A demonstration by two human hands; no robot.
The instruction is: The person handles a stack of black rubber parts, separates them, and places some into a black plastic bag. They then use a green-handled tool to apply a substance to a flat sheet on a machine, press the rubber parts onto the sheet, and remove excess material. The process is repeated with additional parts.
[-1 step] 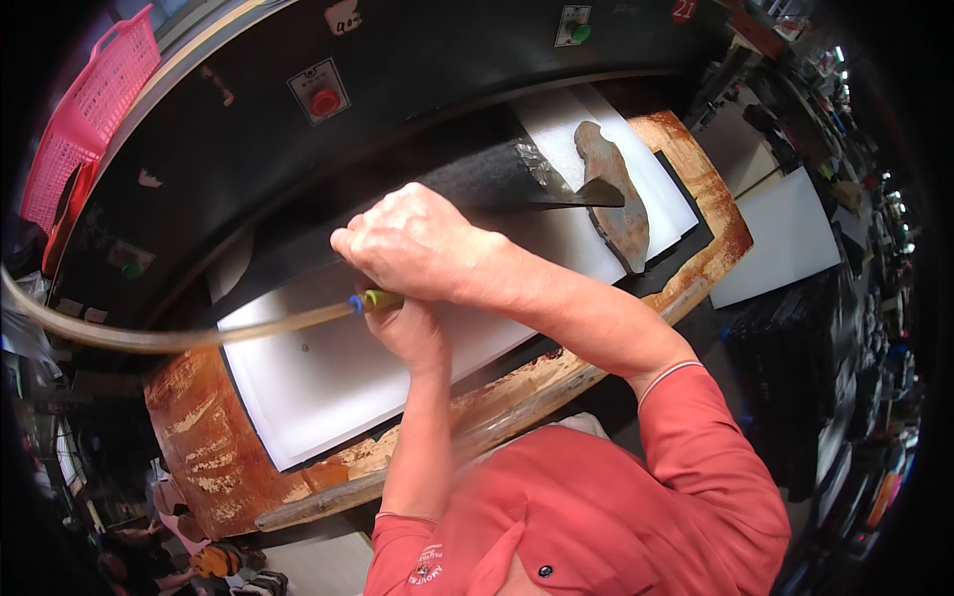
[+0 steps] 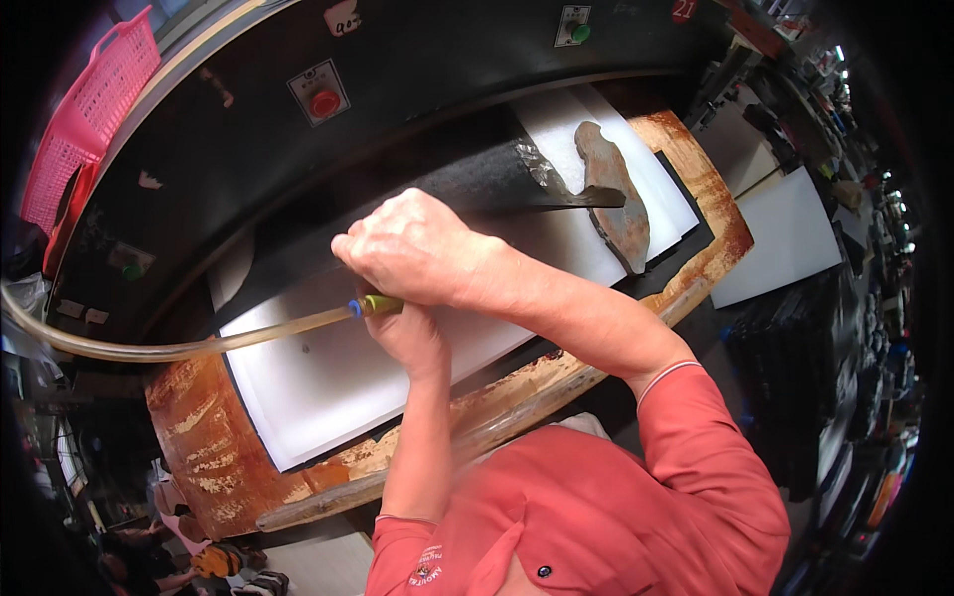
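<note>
My left hand (image 2: 405, 336) is closed around the end of a clear yellowish hose (image 2: 169, 352), beside its blue and yellow-green fitting (image 2: 376, 305). Whatever tool the hose feeds is hidden by my hands. Just above it, my right hand (image 2: 409, 243) makes a fist; its contents cannot be seen. Beyond my hands lies a dark sheet-like piece (image 2: 447, 184) with a crinkled, shiny right end (image 2: 542, 171). A thin dark flap (image 2: 599, 197) juts from that end over a flat brown-grey, irregular piece (image 2: 618, 204). Under them are white boards (image 2: 298, 402).
The boards rest on a worn brown wooden table (image 2: 194, 437). A black machine front (image 2: 427, 60) with a red button (image 2: 324, 102) and a green button (image 2: 580, 33) stands behind. A pink basket (image 2: 99, 99) is at far left; another white board (image 2: 780, 243) lies right.
The hose has sagged slightly at the left. The dark flap has gone from a raised, pointed shape to a lower, wavy one. My hands have shifted down only a little.
</note>
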